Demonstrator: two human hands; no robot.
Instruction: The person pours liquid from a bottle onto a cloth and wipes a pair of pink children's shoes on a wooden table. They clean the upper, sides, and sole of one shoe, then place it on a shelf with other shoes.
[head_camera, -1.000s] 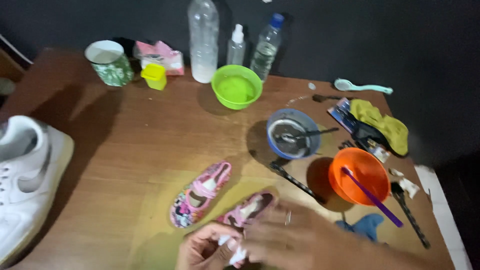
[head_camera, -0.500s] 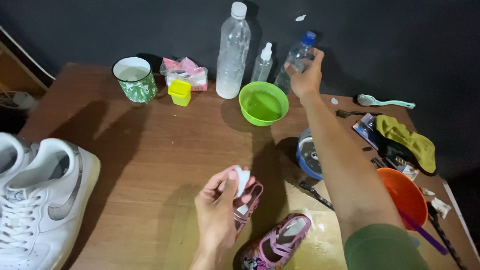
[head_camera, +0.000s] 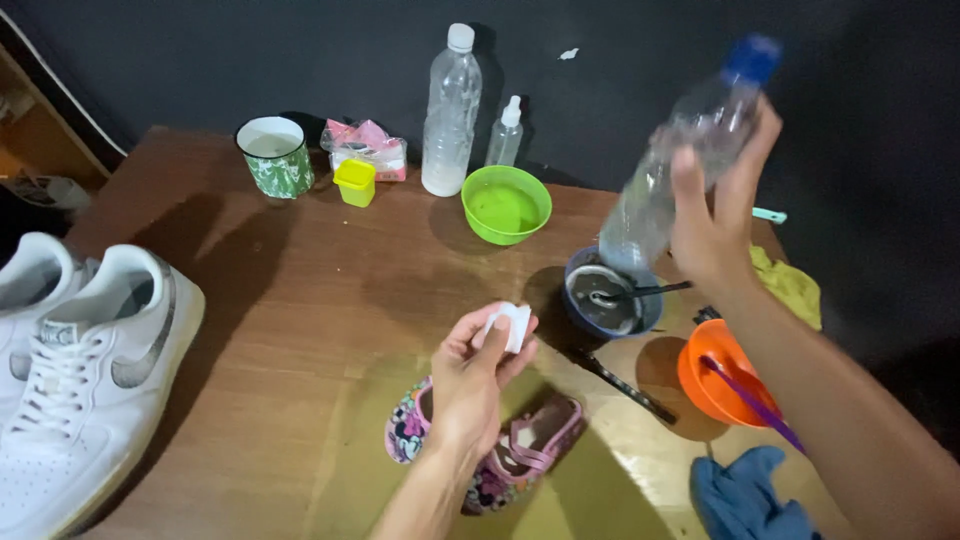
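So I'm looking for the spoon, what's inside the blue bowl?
The blue bowl holds a dark-handled utensil lying across a greyish inside. The bottle in the right hand covers its far rim.

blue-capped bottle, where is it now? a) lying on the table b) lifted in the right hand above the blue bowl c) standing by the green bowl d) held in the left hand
b: the right hand grips the blue-capped bottle, tilted in the air above the blue bowl.
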